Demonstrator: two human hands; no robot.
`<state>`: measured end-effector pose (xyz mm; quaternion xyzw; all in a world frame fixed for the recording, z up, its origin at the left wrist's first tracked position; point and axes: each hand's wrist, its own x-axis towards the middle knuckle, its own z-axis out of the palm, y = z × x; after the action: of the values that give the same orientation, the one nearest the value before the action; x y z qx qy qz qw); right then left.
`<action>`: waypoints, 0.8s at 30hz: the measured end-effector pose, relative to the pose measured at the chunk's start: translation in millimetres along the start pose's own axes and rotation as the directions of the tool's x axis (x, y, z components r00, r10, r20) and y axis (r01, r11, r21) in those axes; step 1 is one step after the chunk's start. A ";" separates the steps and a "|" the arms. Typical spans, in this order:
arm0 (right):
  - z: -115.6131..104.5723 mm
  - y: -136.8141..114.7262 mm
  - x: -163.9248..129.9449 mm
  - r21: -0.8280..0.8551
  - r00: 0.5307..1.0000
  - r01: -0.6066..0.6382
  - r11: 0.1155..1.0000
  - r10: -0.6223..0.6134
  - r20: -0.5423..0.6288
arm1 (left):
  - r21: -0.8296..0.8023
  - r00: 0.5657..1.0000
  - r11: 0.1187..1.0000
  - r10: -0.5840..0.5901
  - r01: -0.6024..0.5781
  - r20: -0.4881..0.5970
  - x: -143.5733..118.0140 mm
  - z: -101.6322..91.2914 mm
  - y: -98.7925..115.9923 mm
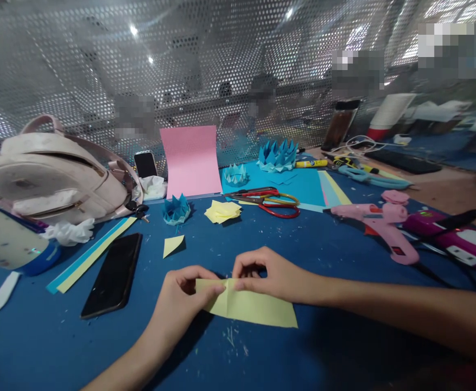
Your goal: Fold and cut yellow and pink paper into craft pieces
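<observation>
Yellow paper strip (254, 307) pinched by both hands (183, 293) (270, 274), fingers curled

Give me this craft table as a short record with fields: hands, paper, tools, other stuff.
left hand: pinches the yellow paper strip at its left end
right hand: presses the strip's top edge
surface: blue table
left of hands: black phone
behind hands: red scissors, folded blue crown, pink sheet
right: pink glue gun
far left: pink backpack

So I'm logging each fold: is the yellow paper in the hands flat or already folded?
Partly folded: yellow paper has its upper edge turned over where left hand and right hand pinch it.
</observation>
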<state>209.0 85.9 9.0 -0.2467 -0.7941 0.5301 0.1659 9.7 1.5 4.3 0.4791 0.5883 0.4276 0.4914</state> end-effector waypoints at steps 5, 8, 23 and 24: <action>1.6 0.4 -0.2 0.021 0.999 -0.032 0.999 0.033 -0.027 | 0.031 0.999 0.999 0.009 -0.008 -0.052 -3.0 0.9 1.1; 1.8 -0.6 0.4 0.020 0.998 -0.040 0.999 0.041 -0.037 | 0.029 0.999 1.000 0.007 -0.006 -0.032 0.1 -0.8 0.5; -3.0 2.0 2.4 0.126 0.990 -0.128 0.984 0.135 -0.050 | -0.111 1.000 0.993 -0.026 0.026 -0.001 -0.6 -4.5 0.5; -2.9 2.1 2.4 0.128 0.989 -0.130 0.983 0.138 -0.052 | -0.111 1.000 0.993 -0.024 0.024 -0.001 0.2 -4.9 0.7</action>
<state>209.0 90.1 8.1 -0.3047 -0.7356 0.5810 0.1689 4.9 1.7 5.6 0.4433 0.5699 0.4544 0.5217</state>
